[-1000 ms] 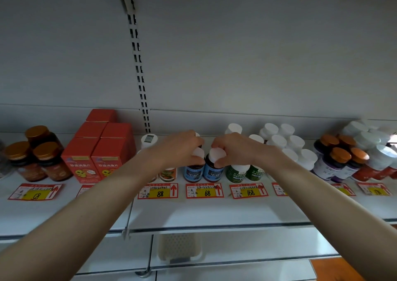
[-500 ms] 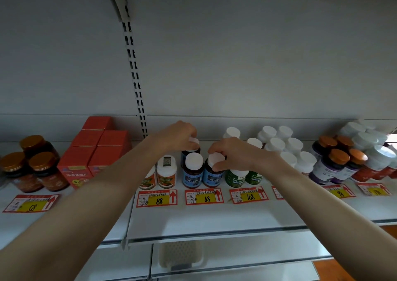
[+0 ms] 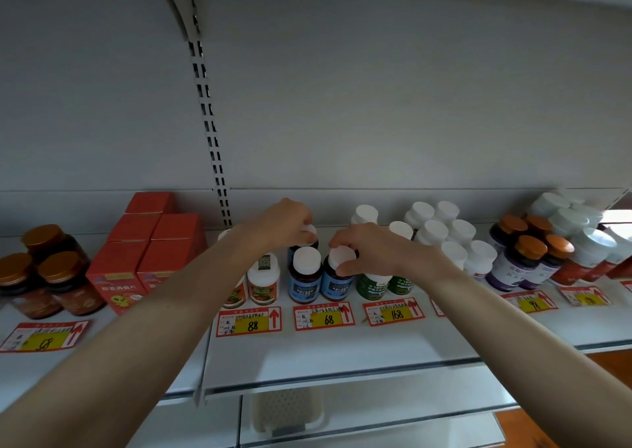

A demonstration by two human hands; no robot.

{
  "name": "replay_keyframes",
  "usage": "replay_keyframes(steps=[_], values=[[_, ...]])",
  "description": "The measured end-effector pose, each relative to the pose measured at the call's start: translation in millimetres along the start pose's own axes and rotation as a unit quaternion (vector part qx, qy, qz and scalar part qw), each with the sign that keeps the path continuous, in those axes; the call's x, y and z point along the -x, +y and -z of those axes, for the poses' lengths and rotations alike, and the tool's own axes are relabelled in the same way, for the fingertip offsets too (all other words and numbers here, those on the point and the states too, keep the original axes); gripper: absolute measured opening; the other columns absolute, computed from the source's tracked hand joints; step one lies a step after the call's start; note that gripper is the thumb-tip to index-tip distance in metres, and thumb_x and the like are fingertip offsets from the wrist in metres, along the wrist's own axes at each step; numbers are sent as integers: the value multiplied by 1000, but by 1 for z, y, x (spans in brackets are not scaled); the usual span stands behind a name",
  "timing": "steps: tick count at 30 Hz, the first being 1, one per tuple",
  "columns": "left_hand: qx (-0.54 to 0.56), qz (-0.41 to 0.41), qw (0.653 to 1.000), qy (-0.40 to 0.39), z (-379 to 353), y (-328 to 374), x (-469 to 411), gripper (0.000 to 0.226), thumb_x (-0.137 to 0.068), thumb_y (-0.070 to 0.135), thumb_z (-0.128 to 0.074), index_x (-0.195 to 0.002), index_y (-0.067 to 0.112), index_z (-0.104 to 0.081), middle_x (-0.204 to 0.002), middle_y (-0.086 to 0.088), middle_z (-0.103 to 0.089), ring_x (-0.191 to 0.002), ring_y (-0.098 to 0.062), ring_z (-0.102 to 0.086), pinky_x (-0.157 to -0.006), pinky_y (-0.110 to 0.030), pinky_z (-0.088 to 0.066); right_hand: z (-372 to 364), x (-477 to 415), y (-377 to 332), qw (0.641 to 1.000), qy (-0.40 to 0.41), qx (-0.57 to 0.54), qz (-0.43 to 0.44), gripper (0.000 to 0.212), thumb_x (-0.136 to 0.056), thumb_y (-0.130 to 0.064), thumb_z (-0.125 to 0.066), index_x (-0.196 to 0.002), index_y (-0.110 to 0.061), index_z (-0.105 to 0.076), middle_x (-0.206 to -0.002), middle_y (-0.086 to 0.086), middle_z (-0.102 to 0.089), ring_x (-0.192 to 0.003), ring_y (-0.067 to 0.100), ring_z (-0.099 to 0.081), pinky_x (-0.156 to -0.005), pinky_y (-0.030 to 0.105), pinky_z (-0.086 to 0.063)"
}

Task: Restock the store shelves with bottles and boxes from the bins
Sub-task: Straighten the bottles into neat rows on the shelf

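Gripping rear blue-label bottle (image 3: 308, 239) by cap with left hand (image 3: 280, 225); pinching front blue-label bottle (image 3: 337, 283) cap with right hand (image 3: 372, 254); likely aligning rows behind 68 price tag (image 3: 324, 317).

Matt white caps (image 3: 305, 260) — probably plastic — glossy amber lids (image 3: 530, 246).

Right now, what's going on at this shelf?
A person is lining up white-capped bottles on the shelf behind the 68 price tag. The left hand grips the cap of the rear bottle. The right hand pinches the cap of the front blue-labelled bottle. The neighbouring bottle to its left stands untouched.
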State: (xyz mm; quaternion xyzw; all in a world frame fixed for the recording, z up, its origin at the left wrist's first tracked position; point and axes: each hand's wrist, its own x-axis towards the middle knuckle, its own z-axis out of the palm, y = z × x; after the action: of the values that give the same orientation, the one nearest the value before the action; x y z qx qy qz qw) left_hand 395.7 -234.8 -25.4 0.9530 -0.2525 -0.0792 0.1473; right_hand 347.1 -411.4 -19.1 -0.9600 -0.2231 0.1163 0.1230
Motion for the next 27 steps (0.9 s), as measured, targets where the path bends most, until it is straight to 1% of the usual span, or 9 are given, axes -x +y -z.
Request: replay_keyframes(steps=[4, 8, 10, 13, 17, 21, 23, 25, 27], values=[[-9, -13, 999, 47, 0, -1, 1, 38, -94, 31, -49, -103, -4, -62, -98, -19, -63, -90, -29, -59, -75, -35, -44, 1, 9, -3, 999, 41, -13, 7, 28, -86, -27, -61, -111, -15, -61, -112, 0, -63, -92, 11, -54, -76, 28, -45], [-13, -25, 990, 139, 7, -3, -4, 34, -95, 27, -47, -93, -3, -63, -90, -19, -62, -84, -31, -60, -70, -35, -45, -2, 27, -11, 994, 102, -18, 17, 22, -88, -26, -58, -96, -9, -70, -102, 3, -69, -86, 15, -61, -77, 33, -49], [-4, -28, 986, 163, 12, -2, -8, 34, -95, 27, -47, -101, -2, -63, -98, -18, -61, -89, -32, -59, -76, -38, -49, -7, 36, -15, 995, 96, -25, 6, 20, -88, -23, -58, -88, -9, -72, -95, 4, -70, -82, 15, -62, -75, 34, -48], [-1, -34, 984, 175, 15, 5, -14, 36, -96, 28, -45, -113, 1, -60, -107, -19, -60, -96, -31, -57, -81, -41, -47, -11, 51, -18, 994, 97, -46, -29, 19, -89, -23, -57, -91, -11, -72, -95, 2, -70, -85, 15, -62, -76, 34, -47], [2, -50, 984, 172, 12, 21, -18, 34, -96, 27, -45, -116, 2, -58, -109, -19, -58, -99, -31, -55, -83, -40, -45, -8, 72, -11, 988, 119, -43, -84, 22, -91, -19, -53, -96, -5, -70, -102, 5, -68, -91, 18, -59, -80, 33, -44], [7, -65, 983, 171, 3, 43, -19, 33, -95, 25, -46, -112, 0, -60, -110, -19, -59, -100, -31, -56, -84, -40, -46, 3, 86, 19, 976, 162, -66, -130, 18, -90, -20, -56, -95, -10, -71, -102, -2, -68, -81, 7, -55, -76, 22, -42], [1, -65, 984, 166, -2, 54, -21, 33, -95, 27, -47, -112, 2, -60, -111, -18, -60, -100, -31, -55, -84, -40, -46, 10, 89, 40, 974, 167, -52, -146, 19, -90, -19, -56, -90, -7, -70, -99, 4, -69, -86, 16, -59, -80, 29, -44], [-2, -66, 984, 165, -6, 62, -23, 32, -94, 26, -47, -113, 4, -61, -111, -16, -59, -102, -31, -55, -85, -38, -44, 18, 91, 58, 973, 171, -36, -153, 18, -89, -22, -55, -89, -13, -70, -97, 4, -69, -92, 21, -60, -83, 34, -46], [5, -60, 984, 169, -11, 70, -23, 32, -94, 26, -48, -112, 4, -60, -109, -16, -60, -102, -31, -55, -83, -35, -42, 29, 92, 73, 977, 165, -47, -127, 15, -89, -22, -56, -89, -17, -70, -97, -2, -70, -92, 15, -60, -81, 24, -44]])
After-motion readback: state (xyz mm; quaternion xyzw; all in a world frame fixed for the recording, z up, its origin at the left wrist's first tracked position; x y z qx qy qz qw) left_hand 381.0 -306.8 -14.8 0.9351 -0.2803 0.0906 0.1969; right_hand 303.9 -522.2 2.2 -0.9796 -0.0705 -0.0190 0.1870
